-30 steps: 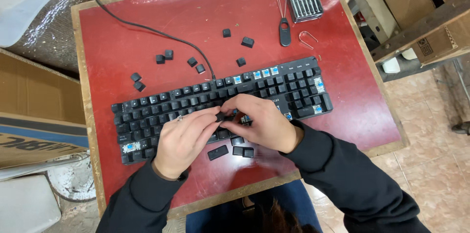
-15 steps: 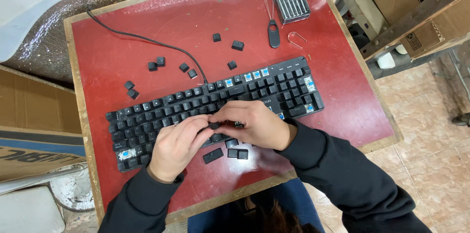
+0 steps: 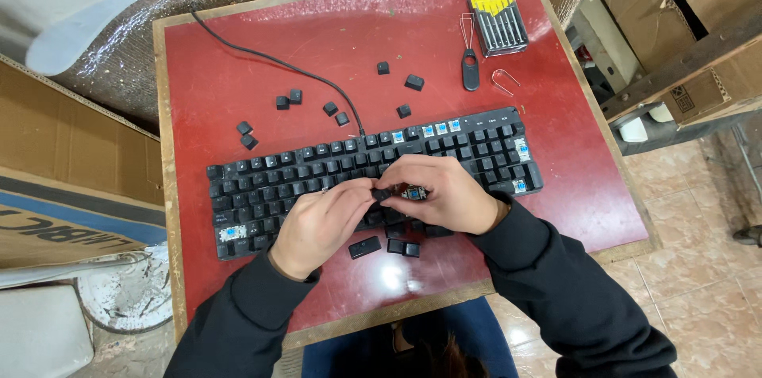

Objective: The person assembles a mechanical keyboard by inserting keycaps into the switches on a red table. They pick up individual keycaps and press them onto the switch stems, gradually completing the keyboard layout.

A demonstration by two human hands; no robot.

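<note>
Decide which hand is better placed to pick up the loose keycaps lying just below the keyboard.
Left, probably. The left hand sits right beside the loose keycaps on the red table, while the right hand rests over the keyboard, farther up.

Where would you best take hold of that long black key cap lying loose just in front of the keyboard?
Pinch the long key cap across its two long sides, coming straight down from above. It lies flat on the red table, slightly tilted, with bare table along both long edges. The left hand sits just above it, and two small key caps lie near its right end.
</note>
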